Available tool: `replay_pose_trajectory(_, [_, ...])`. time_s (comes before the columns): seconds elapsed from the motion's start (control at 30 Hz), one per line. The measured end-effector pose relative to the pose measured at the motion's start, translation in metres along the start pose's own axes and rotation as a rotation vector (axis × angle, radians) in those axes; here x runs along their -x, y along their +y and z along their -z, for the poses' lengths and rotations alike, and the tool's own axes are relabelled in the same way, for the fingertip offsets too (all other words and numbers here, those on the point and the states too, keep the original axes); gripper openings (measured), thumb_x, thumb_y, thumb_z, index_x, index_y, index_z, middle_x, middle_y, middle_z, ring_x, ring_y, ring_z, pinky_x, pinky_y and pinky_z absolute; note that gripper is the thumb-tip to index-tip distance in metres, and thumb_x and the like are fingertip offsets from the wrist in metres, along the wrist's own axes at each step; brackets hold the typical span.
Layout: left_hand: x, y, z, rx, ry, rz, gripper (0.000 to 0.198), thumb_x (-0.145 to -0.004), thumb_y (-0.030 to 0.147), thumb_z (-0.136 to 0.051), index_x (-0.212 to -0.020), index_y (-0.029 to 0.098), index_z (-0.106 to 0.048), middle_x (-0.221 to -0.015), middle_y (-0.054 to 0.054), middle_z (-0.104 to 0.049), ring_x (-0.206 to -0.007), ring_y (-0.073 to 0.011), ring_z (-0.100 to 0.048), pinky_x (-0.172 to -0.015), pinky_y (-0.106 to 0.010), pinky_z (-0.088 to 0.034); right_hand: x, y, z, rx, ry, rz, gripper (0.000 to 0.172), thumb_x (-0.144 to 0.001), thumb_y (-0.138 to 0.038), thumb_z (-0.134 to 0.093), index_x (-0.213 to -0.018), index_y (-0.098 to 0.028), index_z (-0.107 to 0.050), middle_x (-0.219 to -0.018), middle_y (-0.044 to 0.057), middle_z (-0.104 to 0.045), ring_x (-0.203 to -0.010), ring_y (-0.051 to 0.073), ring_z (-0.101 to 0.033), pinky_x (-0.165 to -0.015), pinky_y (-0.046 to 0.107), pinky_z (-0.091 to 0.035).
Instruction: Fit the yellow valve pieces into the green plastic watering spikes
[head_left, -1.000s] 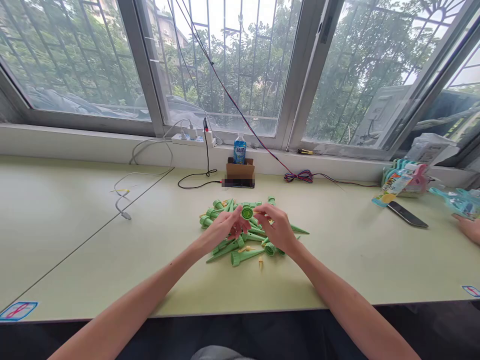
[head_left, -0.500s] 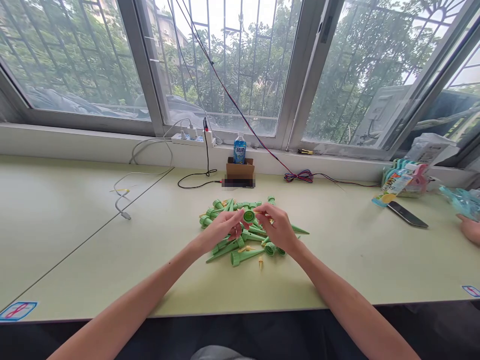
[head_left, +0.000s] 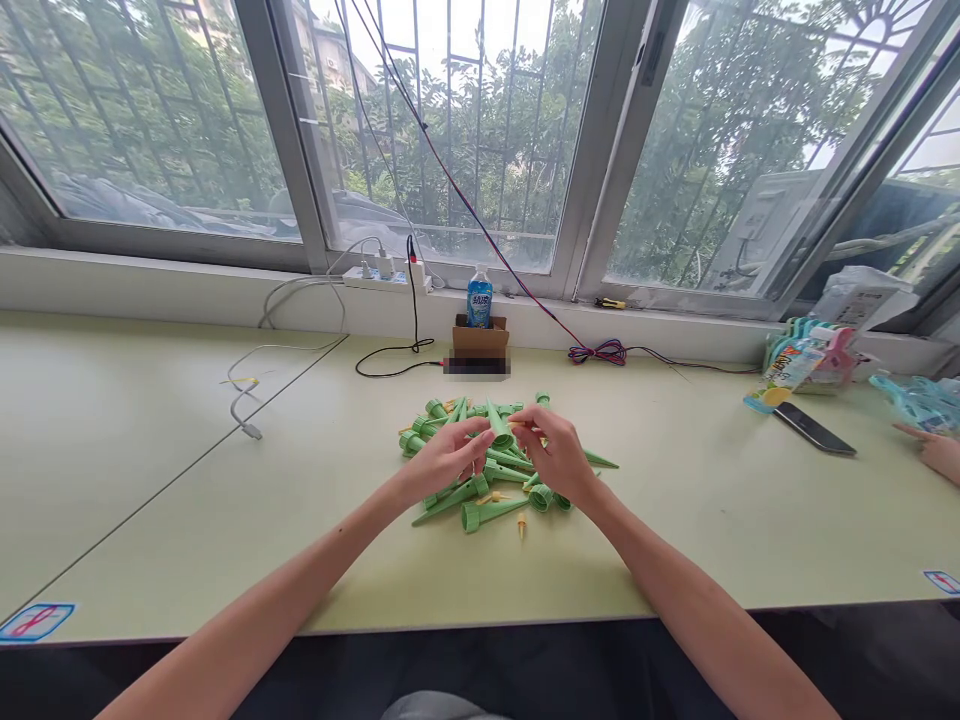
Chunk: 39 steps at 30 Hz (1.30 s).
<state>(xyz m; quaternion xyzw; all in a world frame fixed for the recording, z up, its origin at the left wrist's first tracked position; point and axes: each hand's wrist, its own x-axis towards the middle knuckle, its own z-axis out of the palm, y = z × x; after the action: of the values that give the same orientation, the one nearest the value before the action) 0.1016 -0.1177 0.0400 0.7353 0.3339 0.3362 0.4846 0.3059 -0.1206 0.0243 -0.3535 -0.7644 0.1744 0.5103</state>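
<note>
My left hand [head_left: 448, 460] is closed on a green plastic plant watering spike [head_left: 498, 424], held over a heap of similar ones. Its tapered end points up and away, with the wide end toward me. Beside it, my right hand [head_left: 556, 452] pinches a small yellow nozzle [head_left: 517, 423], mostly hidden by the fingers. Under both hands lie several green spikes [head_left: 495, 511] in a loose pile. Among them are small yellow nozzles, one yellow piece [head_left: 522, 525] lying in front of the pile.
Behind the pile stand a small cardboard box [head_left: 480, 338] and a blue bottle [head_left: 480, 297]. Cables [head_left: 600, 351] run along the sill. To the right are a phone [head_left: 814, 428], a snack pouch [head_left: 784, 376] and another person's hand [head_left: 941, 452] near blue plastic [head_left: 919, 402].
The held spike has tilted: its round opening faced me before, and now its tapered side shows pointing up. My right hand has hardly moved. The other person's hand has extended its finger.
</note>
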Motion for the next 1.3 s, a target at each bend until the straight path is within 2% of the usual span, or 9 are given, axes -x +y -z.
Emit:
replay_pose_trajectory(0.27, [0.001,0.0,-0.002,0.017,-0.009,-0.026,0.044,-0.09,0.054,-0.053,-0.118,0.019,-0.058,-0.063,0.001,-0.054,-0.055,-0.0141,-0.052,-0.045,-0.023,-0.039,-0.001,-0.003,-0.001,-0.02,0.003,-0.002,0.019,-0.097,-0.034,-0.048,-0.093,-0.02,-0.06,-0.074,0.002,-0.059,-0.06,0.012,-0.053,-0.058,0.025,-0.048])
replay_pose_trajectory(0.37, [0.001,0.002,-0.002,0.044,-0.007,-0.035,0.044,-0.089,0.05,-0.057,-0.123,0.021,-0.056,-0.085,-0.003,-0.06,-0.059,-0.012,-0.053,-0.045,-0.021,-0.04,-0.001,-0.002,-0.001,-0.02,0.005,0.0,0.018,-0.097,-0.033,-0.049,-0.092,-0.019,-0.059,-0.074,0.001,-0.058,-0.058,0.012,-0.052,-0.058,0.025,-0.048])
replay_pose_trajectory(0.47, [0.001,0.006,-0.003,0.031,0.011,-0.061,0.045,-0.088,0.047,-0.06,-0.126,0.023,-0.055,-0.108,-0.006,-0.057,-0.063,-0.0096,-0.052,-0.046,-0.02,-0.041,-0.001,-0.001,-0.001,-0.011,0.003,-0.009,0.016,-0.096,-0.032,-0.049,-0.092,-0.019,-0.058,-0.071,0.0,-0.056,-0.057,0.012,-0.051,-0.058,0.025,-0.048])
replay_pose_trajectory(0.77, [0.001,0.002,-0.005,-0.169,0.127,-0.19,0.047,-0.088,0.036,-0.062,-0.132,0.022,-0.054,-0.103,-0.006,-0.06,-0.063,-0.0084,-0.051,-0.06,-0.023,-0.051,-0.001,0.001,-0.002,-0.001,-0.013,0.006,0.015,-0.097,-0.031,-0.049,-0.09,-0.019,-0.056,-0.07,0.0,-0.054,-0.056,0.011,-0.048,-0.057,0.024,-0.045])
replay_pose_trajectory(1.03, [-0.001,-0.003,-0.005,-0.351,0.198,-0.334,0.04,-0.089,0.024,-0.06,-0.129,0.03,-0.06,-0.101,-0.003,-0.055,-0.063,-0.0073,-0.054,-0.058,-0.022,-0.054,-0.001,0.0,-0.002,0.062,-0.025,0.025,0.017,-0.097,-0.029,-0.048,-0.087,-0.019,-0.057,-0.068,-0.001,-0.052,-0.056,0.011,-0.045,-0.056,0.024,-0.04])
replay_pose_trajectory(1.3, [-0.001,0.0,-0.006,-0.39,0.244,-0.386,0.038,-0.087,0.02,-0.061,-0.124,0.03,-0.064,-0.1,-0.002,-0.054,-0.06,-0.0059,-0.051,-0.053,-0.019,-0.051,0.0,0.003,-0.003,0.092,-0.021,0.026,0.018,-0.097,-0.031,-0.047,-0.087,-0.019,-0.057,-0.068,-0.001,-0.053,-0.057,0.011,-0.044,-0.055,0.023,-0.039])
